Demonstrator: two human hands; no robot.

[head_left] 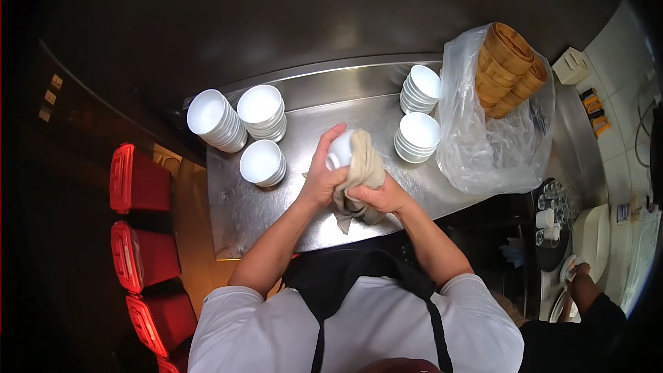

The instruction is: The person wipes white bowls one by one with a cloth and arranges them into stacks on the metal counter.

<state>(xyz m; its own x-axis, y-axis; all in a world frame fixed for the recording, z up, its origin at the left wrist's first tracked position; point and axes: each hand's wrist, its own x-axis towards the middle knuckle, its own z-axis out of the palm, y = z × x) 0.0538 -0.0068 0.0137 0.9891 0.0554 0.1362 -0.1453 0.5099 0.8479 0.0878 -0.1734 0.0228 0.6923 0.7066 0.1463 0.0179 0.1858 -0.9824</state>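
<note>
Left hand [322, 178] is wrapped round a small white bowl [340, 150], held tipped over the steel counter [235, 214]. Right hand [376, 197] sits just beside it, clutching a beige cloth [362, 169] bunched against the bowl's right side, so both hands meet right there.

White short-sleeved shirt, seemingly black apron

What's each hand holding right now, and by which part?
Left hand grips a white bowl by its rim and side. Right hand holds a beige cloth bunched against the bowl.
</note>
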